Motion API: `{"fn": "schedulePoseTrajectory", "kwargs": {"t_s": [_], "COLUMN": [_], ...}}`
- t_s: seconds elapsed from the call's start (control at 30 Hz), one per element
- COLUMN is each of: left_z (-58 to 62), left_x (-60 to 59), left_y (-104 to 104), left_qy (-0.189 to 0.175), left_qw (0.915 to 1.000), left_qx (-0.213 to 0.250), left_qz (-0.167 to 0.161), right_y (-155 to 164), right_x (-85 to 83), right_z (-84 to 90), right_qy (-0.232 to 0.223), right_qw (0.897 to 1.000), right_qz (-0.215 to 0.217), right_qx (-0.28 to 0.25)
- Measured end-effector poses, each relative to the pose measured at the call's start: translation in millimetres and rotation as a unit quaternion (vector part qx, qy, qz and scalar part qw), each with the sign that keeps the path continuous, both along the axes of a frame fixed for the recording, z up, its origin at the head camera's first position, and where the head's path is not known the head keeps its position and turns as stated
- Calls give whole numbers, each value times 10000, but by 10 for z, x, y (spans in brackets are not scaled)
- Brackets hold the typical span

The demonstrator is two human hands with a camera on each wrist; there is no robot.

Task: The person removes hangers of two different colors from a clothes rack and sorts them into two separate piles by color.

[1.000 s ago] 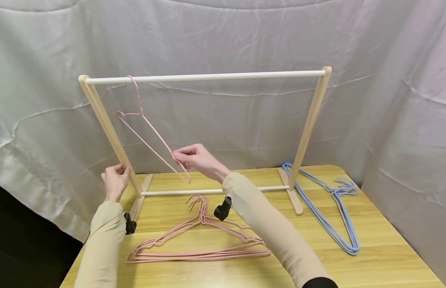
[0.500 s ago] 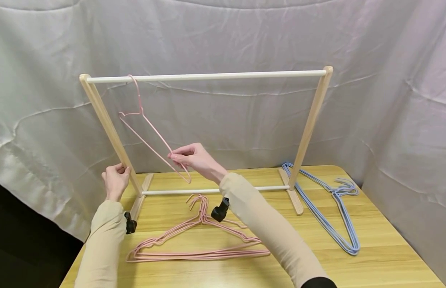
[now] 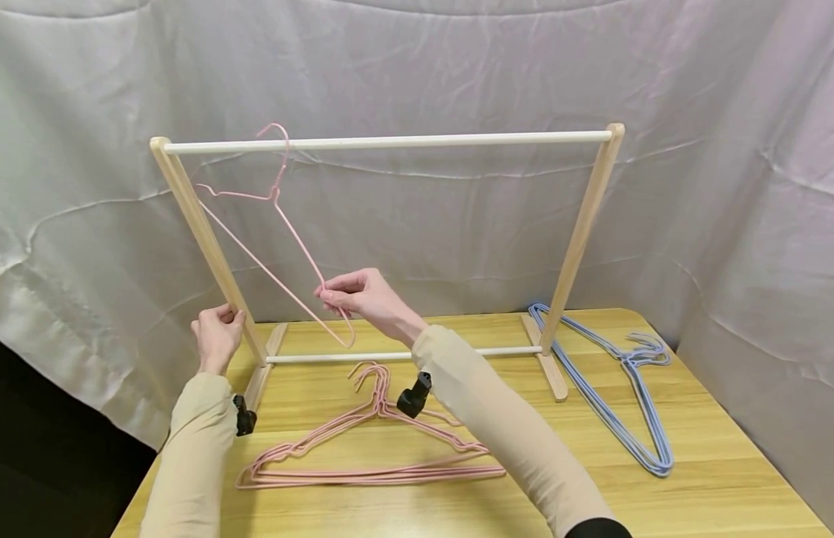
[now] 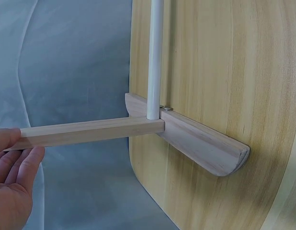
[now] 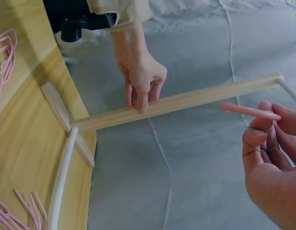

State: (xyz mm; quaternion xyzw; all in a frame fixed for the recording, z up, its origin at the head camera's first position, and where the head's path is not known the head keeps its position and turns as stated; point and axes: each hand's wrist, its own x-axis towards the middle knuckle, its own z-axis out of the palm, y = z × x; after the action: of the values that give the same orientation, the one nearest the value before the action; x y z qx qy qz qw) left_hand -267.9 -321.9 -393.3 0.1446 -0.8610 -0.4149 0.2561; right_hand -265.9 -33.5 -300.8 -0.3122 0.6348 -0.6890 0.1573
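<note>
Head view: hanger at the rack's top rail.
Right hand (image 3: 363,295) pinches pink hanger (image 3: 276,239); left hand (image 3: 217,336) grips rack post (image 3: 205,239). Pink hangers (image 3: 370,456) and blue hangers (image 3: 619,388) lie on counter (image 3: 726,478).

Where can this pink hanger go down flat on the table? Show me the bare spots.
Bare wood lies between the pink hanger pile and the blue hangers, right of the right hand. The table's near right corner is bare too. It is crowded front left, under the pile, and beside the rack's right foot.
</note>
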Motion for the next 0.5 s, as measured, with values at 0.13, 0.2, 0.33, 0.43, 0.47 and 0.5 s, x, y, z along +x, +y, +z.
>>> {"fn": "schedulePoseTrajectory", "kwargs": {"t_s": [0.13, 0.2, 0.33, 0.43, 0.47, 0.5], "left_z": [10, 10, 7, 5, 5, 7], "left_x": [5, 5, 6, 7, 8, 8], "left_y": [4, 4, 5, 6, 6, 6], "left_qy": [-44, -48, -33, -41, -46, -49], "left_qw": [10000, 10000, 10000, 10000, 10000, 10000], "left_qx": [8, 6, 7, -14, -15, -21], "left_qz": [12, -2, -11, -9, -9, -10], "right_y": [23, 36, 61, 80, 87, 93], "right_x": [-4, -10, -17, -20, -20, -20], "right_z": [-33, -47, -65, -79, -85, -94], "right_qy": [83, 132, 196, 231, 246, 257], "right_qw": [9999, 9999, 9998, 9997, 9996, 9995], "right_qz": [-38, -68, -72, -74, -79, -87], "right_qx": [54, 59, 32, 77, 107, 136]}}
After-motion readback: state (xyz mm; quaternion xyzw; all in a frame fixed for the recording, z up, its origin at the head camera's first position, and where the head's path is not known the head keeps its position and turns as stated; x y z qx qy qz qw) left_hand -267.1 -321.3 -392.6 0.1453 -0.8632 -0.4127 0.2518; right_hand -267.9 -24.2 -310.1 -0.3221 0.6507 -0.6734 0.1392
